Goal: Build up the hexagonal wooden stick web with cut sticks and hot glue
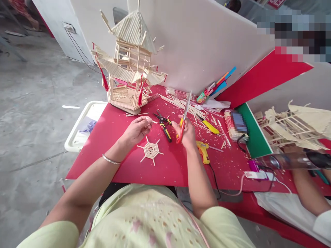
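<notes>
My left hand (139, 129) pinches a short pale stick (154, 122) between thumb and fingertips, above the red table. In my right hand (188, 135) are scissors (186, 107) with red and yellow handles, their blades pointing up and away from me. Between the hands lie black and yellow pliers (164, 130). A web-shaped piece made of small sticks (151, 151), with spokes poking out, rests flat on the table below my left hand. To the right of my right wrist is a yellow glue gun (203, 151).
A stick-built pagoda model (129, 72) with red tassels stands at the back left. Behind the scissors lie loose sticks (178, 103) and a yellow-handled cutter (210, 126). A white power strip (254, 175) and cables sit at right, near another person's arm (306, 191) and second stick model (289, 125).
</notes>
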Available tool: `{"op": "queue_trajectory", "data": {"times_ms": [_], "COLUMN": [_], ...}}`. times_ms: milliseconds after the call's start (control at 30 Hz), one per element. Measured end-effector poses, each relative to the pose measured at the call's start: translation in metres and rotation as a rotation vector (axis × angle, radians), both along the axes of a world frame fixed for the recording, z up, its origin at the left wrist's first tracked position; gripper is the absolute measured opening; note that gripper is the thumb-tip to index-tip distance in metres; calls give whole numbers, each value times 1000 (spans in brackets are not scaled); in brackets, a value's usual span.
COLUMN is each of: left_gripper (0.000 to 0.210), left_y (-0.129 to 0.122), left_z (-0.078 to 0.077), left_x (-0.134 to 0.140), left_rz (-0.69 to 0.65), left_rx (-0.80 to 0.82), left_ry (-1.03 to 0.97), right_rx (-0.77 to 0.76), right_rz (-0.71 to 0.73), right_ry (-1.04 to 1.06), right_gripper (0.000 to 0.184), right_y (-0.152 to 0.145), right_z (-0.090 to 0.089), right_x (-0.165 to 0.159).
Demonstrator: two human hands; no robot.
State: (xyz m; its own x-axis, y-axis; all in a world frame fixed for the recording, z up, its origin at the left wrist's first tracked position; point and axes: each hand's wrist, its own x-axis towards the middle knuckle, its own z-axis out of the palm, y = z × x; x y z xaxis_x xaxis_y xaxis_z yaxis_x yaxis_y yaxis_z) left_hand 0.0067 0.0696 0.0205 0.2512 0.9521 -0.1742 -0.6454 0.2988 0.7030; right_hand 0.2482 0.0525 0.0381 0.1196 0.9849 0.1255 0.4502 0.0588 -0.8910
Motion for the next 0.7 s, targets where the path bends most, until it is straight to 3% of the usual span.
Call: {"op": "queue_trajectory", "data": {"times_ms": [133, 267, 467, 567, 700], "left_gripper": [29, 29, 33, 38, 35], "left_y": [-4, -8, -12, -14, -14], "left_z": [-4, -7, -10, -9, -1], "left_x": [6, 9, 8, 11, 14], "left_rz": [-53, -122, -210, -83, 95], "left_rx": [-21, 11, 170, 199, 182], "left_ry": [-3, 75, 291, 271, 186], "right_rx": [45, 132, 154, 229, 253], "right_rz": [74, 46, 144, 46, -10], "right_ry": [337, 395, 222, 50, -248], "right_gripper": [68, 65, 61, 59, 72], "right_y": [-28, -20, -22, -36, -57], "right_z": [6, 5, 7, 10, 10], "right_x": [-58, -74, -54, -46, -38]}}
